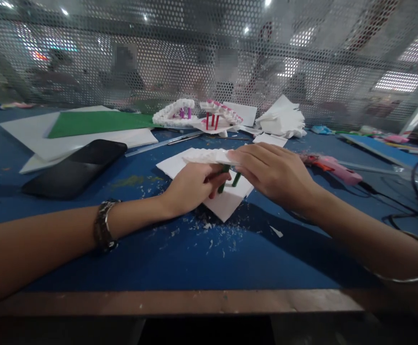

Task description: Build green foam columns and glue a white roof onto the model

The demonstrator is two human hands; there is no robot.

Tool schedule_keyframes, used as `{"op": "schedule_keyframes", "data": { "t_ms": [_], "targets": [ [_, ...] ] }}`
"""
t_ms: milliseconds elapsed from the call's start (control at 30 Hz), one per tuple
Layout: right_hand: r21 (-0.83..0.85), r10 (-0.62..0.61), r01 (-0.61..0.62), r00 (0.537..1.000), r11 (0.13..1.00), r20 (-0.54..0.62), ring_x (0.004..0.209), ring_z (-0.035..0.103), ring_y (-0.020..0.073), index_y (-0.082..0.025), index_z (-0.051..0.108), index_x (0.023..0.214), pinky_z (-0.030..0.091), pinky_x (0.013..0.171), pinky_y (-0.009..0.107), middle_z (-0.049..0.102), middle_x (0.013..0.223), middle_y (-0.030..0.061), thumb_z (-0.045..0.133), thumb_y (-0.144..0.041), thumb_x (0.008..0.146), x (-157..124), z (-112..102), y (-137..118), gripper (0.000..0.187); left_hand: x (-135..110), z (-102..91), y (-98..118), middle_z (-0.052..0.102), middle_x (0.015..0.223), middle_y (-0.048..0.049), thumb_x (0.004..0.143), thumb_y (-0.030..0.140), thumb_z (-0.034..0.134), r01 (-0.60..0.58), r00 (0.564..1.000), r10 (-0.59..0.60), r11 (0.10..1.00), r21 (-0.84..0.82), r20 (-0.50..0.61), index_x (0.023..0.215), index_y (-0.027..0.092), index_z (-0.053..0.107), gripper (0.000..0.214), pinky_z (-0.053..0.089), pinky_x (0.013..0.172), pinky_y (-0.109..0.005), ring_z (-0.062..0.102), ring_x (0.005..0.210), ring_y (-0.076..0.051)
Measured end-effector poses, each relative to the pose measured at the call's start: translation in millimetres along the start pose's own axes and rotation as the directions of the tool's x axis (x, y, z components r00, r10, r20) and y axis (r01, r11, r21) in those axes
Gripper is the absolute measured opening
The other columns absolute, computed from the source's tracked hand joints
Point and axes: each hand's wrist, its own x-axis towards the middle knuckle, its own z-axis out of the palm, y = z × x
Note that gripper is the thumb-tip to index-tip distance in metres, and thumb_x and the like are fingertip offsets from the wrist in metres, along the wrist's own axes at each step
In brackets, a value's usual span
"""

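A small white paper model stands in front of me. Its ridged white top (pixel 205 155) rests above green posts (pixel 236 179), over a white paper base (pixel 226 207) lying on the blue table. My left hand (pixel 189 189) reaches under the top from the left, its fingers closed around a green post. From the right, my right hand (pixel 275 172) grips the edge of the white top, fingers bent over it. The right thumb is hidden behind the fingers.
A black phone (pixel 75 167) and a green sheet (pixel 99 123) on white paper lie left. Behind are a pen (pixel 184 138), models with purple posts (pixel 175 114) and red posts (pixel 213 120), and folded paper (pixel 282 117). Right lies a pink glue gun (pixel 338 170) with a cord.
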Motion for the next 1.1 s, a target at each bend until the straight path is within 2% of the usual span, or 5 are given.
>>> {"op": "schedule_keyframes", "data": {
  "t_ms": [233, 400, 600, 867, 1100],
  "targets": [
    [0.175, 0.065, -0.083, 0.992, 0.981, 0.106, 0.087, 0.057, 0.0197, -0.012, 0.057, 0.102, 0.048, 0.066, 0.031, 0.064, 0.096, 0.0094, 0.033, -0.026, 0.090, 1.4, -4.4, 4.4, 0.030, -0.8, -0.5, -0.5, 0.053, 0.046, 0.0038, 0.084, 0.027, 0.045, 0.003, 1.000, -0.003, 1.000, 0.015, -0.005, 0.067, 0.014, 0.061, 0.028, 0.035, 0.047, -0.019, 0.049, 0.044, -0.007],
    [0.245, 0.070, -0.100, 0.989, 0.964, 0.130, 0.092, 0.055, 0.0208, -0.009, 0.055, 0.107, 0.047, 0.070, 0.032, 0.061, 0.101, 0.0121, 0.034, -0.025, 0.089, -0.1, -4.9, 6.0, 0.032, -1.8, -1.6, -2.4, 0.051, 0.044, 0.0047, 0.083, 0.029, 0.046, -0.016, 1.000, 0.016, 1.000, -0.008, 0.000, 0.065, 0.014, 0.060, 0.027, 0.033, 0.046, -0.018, 0.047, 0.041, -0.006],
    [0.263, 0.089, -0.122, 0.987, 0.957, 0.135, 0.094, 0.055, 0.0208, -0.012, 0.055, 0.107, 0.047, 0.074, 0.034, 0.061, 0.102, 0.0110, 0.035, -0.024, 0.089, -1.4, -5.6, 5.7, 0.030, -2.3, -6.6, -4.9, 0.053, 0.043, 0.0042, 0.080, 0.034, 0.050, -0.040, 0.998, 0.038, 0.999, 0.032, 0.045, 0.062, 0.015, 0.062, 0.029, 0.031, 0.043, -0.018, 0.047, 0.042, -0.007],
    [0.279, 0.061, -0.104, 0.986, 0.955, 0.157, 0.093, 0.054, 0.0204, -0.014, 0.055, 0.106, 0.047, 0.076, 0.034, 0.061, 0.099, 0.0098, 0.036, -0.025, 0.088, -1.8, -6.9, 5.2, 0.028, -6.2, -9.0, -10.4, 0.064, 0.063, -0.0012, 0.080, 0.032, 0.050, -0.174, 0.983, 0.165, 0.979, 0.108, 0.085, 0.079, 0.015, 0.068, 0.024, 0.037, 0.051, -0.019, 0.054, 0.057, -0.011],
    [0.249, 0.027, -0.077, 0.980, 0.965, 0.198, 0.094, 0.054, 0.0219, -0.013, 0.055, 0.105, 0.045, 0.079, 0.037, 0.061, 0.102, 0.0113, 0.033, -0.023, 0.089, 0.1, -11.9, 3.8, 0.029, -6.5, -10.2, -12.5, 0.064, 0.059, 0.0001, 0.081, 0.030, 0.051, -0.242, 0.969, 0.233, 0.962, 0.126, 0.088, 0.079, 0.017, 0.069, 0.023, 0.036, 0.051, -0.019, 0.053, 0.053, -0.009]
  ]
}}
